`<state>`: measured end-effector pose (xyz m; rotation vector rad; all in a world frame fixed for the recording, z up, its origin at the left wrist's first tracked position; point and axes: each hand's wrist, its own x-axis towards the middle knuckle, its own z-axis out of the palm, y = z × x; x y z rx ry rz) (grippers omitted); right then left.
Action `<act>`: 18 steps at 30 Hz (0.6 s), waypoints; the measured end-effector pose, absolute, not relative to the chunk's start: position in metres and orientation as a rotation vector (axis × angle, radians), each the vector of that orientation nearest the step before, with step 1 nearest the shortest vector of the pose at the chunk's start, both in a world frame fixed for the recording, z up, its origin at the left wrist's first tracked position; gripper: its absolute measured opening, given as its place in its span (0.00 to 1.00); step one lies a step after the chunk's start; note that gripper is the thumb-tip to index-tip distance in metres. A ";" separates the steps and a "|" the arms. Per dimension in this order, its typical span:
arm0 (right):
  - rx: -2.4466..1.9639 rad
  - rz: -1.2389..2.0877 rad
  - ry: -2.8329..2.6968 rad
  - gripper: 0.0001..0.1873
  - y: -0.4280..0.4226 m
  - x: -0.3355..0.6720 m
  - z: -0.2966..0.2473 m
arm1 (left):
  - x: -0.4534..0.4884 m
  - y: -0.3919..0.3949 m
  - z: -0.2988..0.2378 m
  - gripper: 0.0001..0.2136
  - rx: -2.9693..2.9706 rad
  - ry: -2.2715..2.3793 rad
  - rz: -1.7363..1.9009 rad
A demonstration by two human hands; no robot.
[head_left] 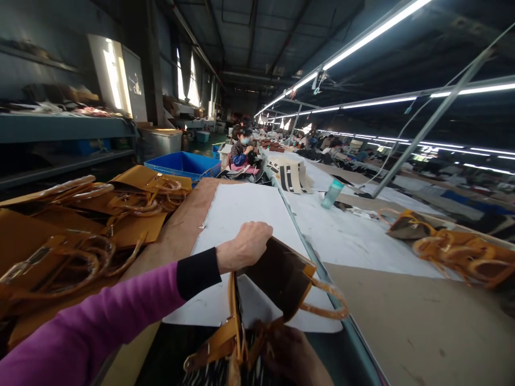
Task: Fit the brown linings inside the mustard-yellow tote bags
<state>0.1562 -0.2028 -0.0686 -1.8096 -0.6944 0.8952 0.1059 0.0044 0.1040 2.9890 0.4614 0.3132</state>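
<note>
A brown and tan handbag (277,279) is tilted over the front end of the white sheet, its looped tan handle (328,300) sticking out to the right. My left hand (247,246), in a purple sleeve with a black cuff, is closed in a fist on the bag's upper edge. Lower down and in shadow, my right hand (300,354) grips the bag's near side, its fingertips partly hidden. Tan straps with metal fittings (217,346) hang below my left hand. The white sheet (249,206) lies on the bench beneath.
Tan bag pieces with wrapped handles (116,214) are heaped at left, before a blue bin (185,165). On the right table stand a teal bottle (332,194) and more tan bags (462,249). A seated co-worker (241,150) is farther along. A slanted metal pole (430,126) rises at right.
</note>
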 end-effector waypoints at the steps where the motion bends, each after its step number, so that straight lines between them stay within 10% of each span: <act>1: -1.885 0.914 -0.713 0.21 -0.214 0.156 -0.056 | 0.107 0.003 0.103 0.12 3.000 0.435 0.302; 8: -2.230 -0.446 -0.980 0.22 -0.227 0.194 0.056 | 0.117 0.000 0.101 0.10 3.001 0.456 0.264; 18: -2.259 -0.071 -1.293 0.11 -0.167 0.228 0.058 | 0.104 0.017 0.100 0.06 2.833 0.226 0.339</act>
